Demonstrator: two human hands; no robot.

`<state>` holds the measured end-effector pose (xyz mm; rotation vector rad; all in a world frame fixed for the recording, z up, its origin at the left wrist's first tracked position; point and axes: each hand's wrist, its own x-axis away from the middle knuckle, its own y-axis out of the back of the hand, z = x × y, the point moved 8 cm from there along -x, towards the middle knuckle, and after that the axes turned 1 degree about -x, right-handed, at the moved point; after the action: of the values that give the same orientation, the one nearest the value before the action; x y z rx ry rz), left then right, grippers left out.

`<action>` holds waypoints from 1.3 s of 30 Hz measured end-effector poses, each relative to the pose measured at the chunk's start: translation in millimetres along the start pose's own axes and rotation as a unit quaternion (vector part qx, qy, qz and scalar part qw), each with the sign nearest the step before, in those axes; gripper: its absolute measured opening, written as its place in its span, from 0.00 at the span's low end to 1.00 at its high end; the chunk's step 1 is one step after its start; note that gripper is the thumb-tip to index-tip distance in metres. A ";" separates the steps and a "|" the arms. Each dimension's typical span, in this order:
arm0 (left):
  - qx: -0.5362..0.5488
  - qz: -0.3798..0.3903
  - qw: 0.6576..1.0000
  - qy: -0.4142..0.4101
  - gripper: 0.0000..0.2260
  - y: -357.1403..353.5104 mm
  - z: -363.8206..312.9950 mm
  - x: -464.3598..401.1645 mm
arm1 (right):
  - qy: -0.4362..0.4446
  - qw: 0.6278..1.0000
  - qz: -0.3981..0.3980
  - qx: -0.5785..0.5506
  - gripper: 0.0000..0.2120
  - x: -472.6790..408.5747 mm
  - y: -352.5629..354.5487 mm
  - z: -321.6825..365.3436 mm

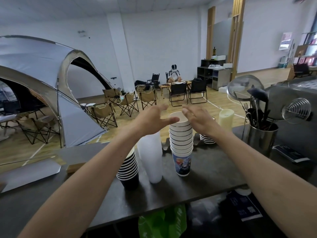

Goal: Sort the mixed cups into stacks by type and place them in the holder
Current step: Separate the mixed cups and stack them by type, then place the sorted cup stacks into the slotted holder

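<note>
A tall stack of printed paper cups stands on the dark counter, white rims banded, a blue picture on the bottom cup. My left hand hovers at its top left, fingers apart, thumb near the rim. On the stack's top right, my right hand is open too, fingertips at the rim. Left of it stands a stack of translucent plastic cups. Further left is a stack of black paper cups. Behind my right wrist, a short stack of cups sits in the holder.
A steel pot of utensils and strainers stand at the right. A cream cylinder stands behind the holder. Silver sheets lie at the left. Beyond the counter are folding chairs, a tent and a seated person.
</note>
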<state>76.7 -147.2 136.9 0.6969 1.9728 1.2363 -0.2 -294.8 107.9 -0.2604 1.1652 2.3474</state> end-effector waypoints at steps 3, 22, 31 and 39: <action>-0.021 0.061 0.998 0.017 0.29 -20.4 -6.4 -9.7 | -0.014 0.999 0.007 -0.045 0.22 8.1 -8.3 -14.9; -0.030 0.058 0.996 0.064 0.36 -4.5 -33.1 -13.3 | -0.044 0.939 -0.024 -0.341 0.25 40.9 -56.1 -124.0; -0.105 0.043 0.993 0.018 0.18 -3.0 -51.3 -26.9 | -0.069 0.968 0.136 -0.200 0.40 80.0 -162.2 -158.5; -0.097 -0.053 0.994 -0.004 0.12 9.1 -51.3 -36.8 | -0.063 0.968 0.022 -0.241 0.29 53.7 -110.2 -165.5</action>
<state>59.7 -198.4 170.8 0.4937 1.8290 1.3356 2.4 -350.3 -90.4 -0.2470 0.5321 2.6165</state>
